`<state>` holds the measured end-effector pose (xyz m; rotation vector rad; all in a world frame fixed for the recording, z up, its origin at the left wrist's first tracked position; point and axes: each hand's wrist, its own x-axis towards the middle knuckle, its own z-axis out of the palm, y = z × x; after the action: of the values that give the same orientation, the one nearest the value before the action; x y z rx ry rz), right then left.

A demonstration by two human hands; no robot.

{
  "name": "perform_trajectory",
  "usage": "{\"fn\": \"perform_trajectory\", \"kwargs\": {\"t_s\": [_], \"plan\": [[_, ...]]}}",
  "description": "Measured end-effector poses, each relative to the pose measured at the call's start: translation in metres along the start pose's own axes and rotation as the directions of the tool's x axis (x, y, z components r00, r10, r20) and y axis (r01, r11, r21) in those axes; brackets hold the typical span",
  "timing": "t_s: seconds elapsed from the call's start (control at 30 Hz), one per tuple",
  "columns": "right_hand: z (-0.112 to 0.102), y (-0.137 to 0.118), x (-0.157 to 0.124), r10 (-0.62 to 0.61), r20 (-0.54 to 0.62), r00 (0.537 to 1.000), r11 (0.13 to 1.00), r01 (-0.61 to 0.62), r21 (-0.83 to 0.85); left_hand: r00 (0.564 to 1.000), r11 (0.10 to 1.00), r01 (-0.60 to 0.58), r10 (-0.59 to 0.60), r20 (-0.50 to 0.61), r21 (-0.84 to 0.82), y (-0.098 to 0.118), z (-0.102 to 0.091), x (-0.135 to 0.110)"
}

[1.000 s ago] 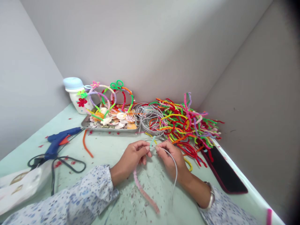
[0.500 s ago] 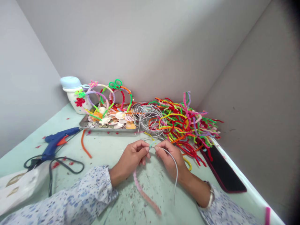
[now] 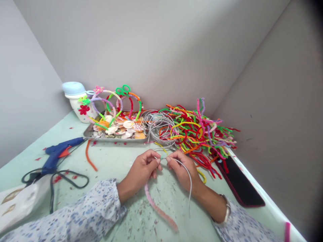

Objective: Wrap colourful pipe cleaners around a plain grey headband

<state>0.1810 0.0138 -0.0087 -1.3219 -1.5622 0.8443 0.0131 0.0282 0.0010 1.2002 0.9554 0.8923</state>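
Observation:
Over the middle of the table, my left hand (image 3: 142, 168) and my right hand (image 3: 183, 168) pinch close together, their fingertips a small gap apart. Between them a short mint-green pipe cleaner (image 3: 163, 156) crosses a thin grey wire (image 3: 190, 183). The wire arcs out of my right hand's pinch and hangs down at its free end. Below my left hand curves a fuzzy pink stretch (image 3: 159, 211), apparently pipe cleaner wound along the same wire; its join is hidden by my fingers. Both hands are closed.
Behind the hands lie a coil of grey wire (image 3: 161, 129) and a heap of pipe cleaners (image 3: 196, 129). A metal tray (image 3: 114, 139) holds shells and decorated headbands (image 3: 131, 101), beside a white bottle (image 3: 78, 106). A blue glue gun (image 3: 52, 156) with a looped cord lies left; a black mat (image 3: 241, 183), right.
The mint-green pipe cleaner's raised end has dropped and sits more compactly by the fingertips. The pink stretch has swung slightly right. The view has shifted a little; both hands keep their pinch.

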Motion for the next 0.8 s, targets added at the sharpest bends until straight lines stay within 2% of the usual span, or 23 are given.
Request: {"fn": "perform_trajectory", "kwargs": {"t_s": [0.4, 0.57, 0.8], "plan": [[0.0008, 0.0010, 0.0009, 0.010, 0.025, 1.000, 1.000, -0.010, 0.006, 0.996, 0.985, -0.089, 0.088, 0.015, 0.145, -0.0006, 0.0003, -0.0034], [0.0003, 0.0014, 0.0011, 0.002, 0.039, 0.999, 1.000, -0.002, 0.000, 0.994, 0.983, -0.106, 0.102, 0.031, 0.150, -0.0025, -0.0004, -0.0035], [-0.0013, -0.0039, -0.0018, -0.072, 0.038, 0.997, 0.992, 0.076, -0.102, 0.995, 0.978, -0.098, 0.099, 0.002, 0.183, 0.0010, -0.0024, -0.0049]]}}
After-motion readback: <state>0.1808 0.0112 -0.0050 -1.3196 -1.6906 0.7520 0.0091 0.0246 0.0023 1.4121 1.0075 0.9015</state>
